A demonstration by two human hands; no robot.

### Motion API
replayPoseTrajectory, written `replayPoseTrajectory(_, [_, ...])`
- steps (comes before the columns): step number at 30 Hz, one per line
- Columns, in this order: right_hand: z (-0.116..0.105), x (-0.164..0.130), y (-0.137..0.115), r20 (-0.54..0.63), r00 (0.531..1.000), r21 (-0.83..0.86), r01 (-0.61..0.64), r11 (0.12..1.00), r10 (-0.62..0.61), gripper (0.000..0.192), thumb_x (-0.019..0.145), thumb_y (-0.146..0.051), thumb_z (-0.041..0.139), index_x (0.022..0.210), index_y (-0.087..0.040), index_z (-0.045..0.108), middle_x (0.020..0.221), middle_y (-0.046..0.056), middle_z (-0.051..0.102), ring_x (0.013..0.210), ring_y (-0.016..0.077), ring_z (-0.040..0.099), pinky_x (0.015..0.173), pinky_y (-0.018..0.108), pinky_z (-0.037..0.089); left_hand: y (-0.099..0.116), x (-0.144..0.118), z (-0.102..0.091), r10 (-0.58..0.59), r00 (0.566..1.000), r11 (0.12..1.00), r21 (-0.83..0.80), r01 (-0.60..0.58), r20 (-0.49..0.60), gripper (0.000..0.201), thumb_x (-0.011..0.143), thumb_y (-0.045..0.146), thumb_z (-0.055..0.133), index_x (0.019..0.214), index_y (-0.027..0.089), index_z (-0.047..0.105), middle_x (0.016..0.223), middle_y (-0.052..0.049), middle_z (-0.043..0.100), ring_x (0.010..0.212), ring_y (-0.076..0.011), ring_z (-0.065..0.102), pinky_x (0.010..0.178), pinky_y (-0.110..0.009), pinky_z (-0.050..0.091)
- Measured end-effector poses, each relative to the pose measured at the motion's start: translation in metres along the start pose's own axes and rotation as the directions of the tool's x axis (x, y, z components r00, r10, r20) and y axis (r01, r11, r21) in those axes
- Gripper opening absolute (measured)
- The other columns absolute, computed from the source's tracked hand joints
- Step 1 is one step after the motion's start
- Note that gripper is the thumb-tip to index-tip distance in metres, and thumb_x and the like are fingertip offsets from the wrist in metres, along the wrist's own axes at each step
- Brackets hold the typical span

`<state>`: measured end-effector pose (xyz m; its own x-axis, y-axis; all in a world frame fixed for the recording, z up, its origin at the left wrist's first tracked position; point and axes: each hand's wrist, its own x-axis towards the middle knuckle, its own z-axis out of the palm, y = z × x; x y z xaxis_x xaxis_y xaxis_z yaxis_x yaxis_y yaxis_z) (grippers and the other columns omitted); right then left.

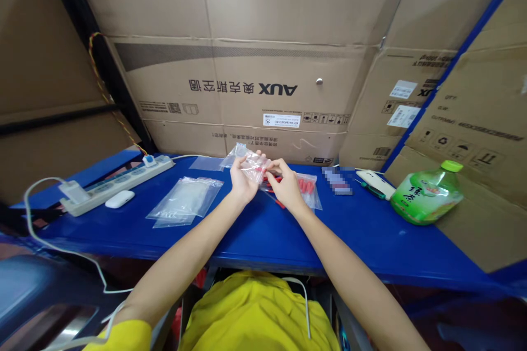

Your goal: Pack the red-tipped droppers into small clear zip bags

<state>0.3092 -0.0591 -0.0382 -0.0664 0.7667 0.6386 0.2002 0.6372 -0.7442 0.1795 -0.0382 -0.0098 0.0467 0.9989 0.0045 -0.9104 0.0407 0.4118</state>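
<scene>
Cardboard boxes (247,66) wall in a blue table (263,230). Above it, the left hand (242,178) and right hand (286,184) pinch a small clear bag (251,163) of red pieces between their fingertips. Just beyond the right fingers lies another bag of red pieces (308,186); empty clear bags (185,200) lie left of the left fingers.

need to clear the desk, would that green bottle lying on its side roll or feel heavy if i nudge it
The green bottle lies on its side on the blue table, so it may well roll. It looks mostly full, so probably heavyish. Its cap seems on, so a leak appears unlikely.
</scene>
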Motion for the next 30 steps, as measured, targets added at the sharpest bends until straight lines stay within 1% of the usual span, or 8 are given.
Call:
replayPoseTrajectory(10, [0.001,0.0,0.003,-0.192,0.98,-0.203,-0.097,0.974,0.058,0.018,0.077,-0.023,0.063,0.082,-0.026,0.046,0.071,-0.006,0.054,0.063,0.0147,0.049,0.064,0.026,0.041,-0.015,-0.006,0.0,-0.066,0.998,0.998,-0.003,0.066,-0.005,0.017,0.09,0.018,0.054,0.097,0.014,0.068,0.095,-0.012,0.078,0.087,-0.023,0.076,0.095,-0.039,0.06])
replayPoseTrajectory(15, [-0.009,0.005,0.006,-0.154,0.987,-0.295,-0.1,0.95,0.056,0.013,0.085,-0.027,0.062,0.083,-0.025,0.05,0.076,-0.003,0.06,0.067,0.0148,0.055,0.068,0.026,0.042,-0.013,-0.003,-0.001,-0.039,0.998,0.999,-0.023,0.038,-0.058,0.014,0.091,0.02,0.053,0.091,0.015,0.066,0.095,-0.011,0.077,0.088,-0.0231,0.075,0.092,-0.039,0.059])
replayPoseTrajectory(18, [-0.03,0.009,0.002,0.003,0.992,-0.463,-0.113,0.879,0.129,0.013,0.087,-0.03,0.068,0.082,-0.023,0.059,0.075,-0.003,0.066,0.07,0.0154,0.059,0.07,0.027,0.04,-0.007,0.003,-0.002,0.021,0.99,0.999,-0.031,-0.025,-0.14,0.011,0.09,0.019,0.055,0.089,0.016,0.065,0.092,-0.01,0.076,0.086,-0.0215,0.074,0.09,-0.037,0.059])
replayPoseTrajectory(20, [-0.046,0.01,-0.003,0.19,0.951,-0.592,-0.087,0.801,0.243,0.019,0.086,-0.037,0.075,0.078,-0.023,0.065,0.074,-0.002,0.07,0.072,0.016,0.062,0.07,0.027,0.038,-0.003,0.006,-0.003,0.062,0.983,0.997,-0.033,-0.069,-0.175,0.009,0.09,0.018,0.055,0.087,0.017,0.064,0.091,-0.008,0.076,0.085,-0.0204,0.074,0.089,-0.034,0.059])
replayPoseTrajectory(22, [-0.058,0.008,-0.007,0.35,0.854,-0.658,-0.069,0.75,0.385,0.025,0.083,-0.045,0.081,0.074,-0.024,0.07,0.072,-0.002,0.072,0.07,0.0163,0.064,0.066,0.027,0.037,0.001,0.009,-0.004,0.087,0.977,0.995,-0.039,-0.097,-0.193,0.009,0.09,0.019,0.055,0.086,0.017,0.063,0.09,-0.007,0.075,0.084,-0.0195,0.074,0.088,-0.033,0.059])
replayPoseTrajectory(25, [-0.063,0.002,-0.013,0.432,0.721,-0.749,-0.048,0.661,0.542,0.023,0.074,-0.043,0.089,0.075,-0.025,0.075,0.073,-0.001,0.075,0.073,0.0188,0.067,0.063,0.027,0.036,0.006,0.013,-0.005,0.111,0.972,0.991,-0.049,-0.123,-0.207,0.01,0.091,0.02,0.054,0.086,0.018,0.063,0.089,-0.007,0.075,0.082,-0.0187,0.074,0.087,-0.032,0.059])
replayPoseTrajectory(27, [-0.058,-0.002,-0.016,0.439,0.686,-0.796,-0.004,0.606,0.581,0.014,0.073,-0.033,0.088,0.075,-0.025,0.076,0.077,0.001,0.077,0.079,0.0206,0.07,0.064,0.028,0.037,0.008,0.014,-0.006,0.126,0.97,0.989,-0.054,-0.14,-0.209,0.009,0.091,0.021,0.054,0.087,0.018,0.062,0.09,-0.007,0.075,0.084,-0.0191,0.074,0.088,-0.034,0.06])
replayPoseTrajectory(30, [-0.051,-0.004,-0.019,0.413,0.704,-0.831,0.032,0.555,0.578,0.005,0.075,-0.022,0.08,0.076,-0.025,0.076,0.084,0.003,0.078,0.083,0.0224,0.071,0.065,0.029,0.037,0.013,0.016,-0.008,0.147,0.97,0.985,-0.063,-0.162,-0.196,0.007,0.09,0.023,0.056,0.088,0.019,0.061,0.093,-0.007,0.075,0.088,-0.0206,0.075,0.092,-0.038,0.06])
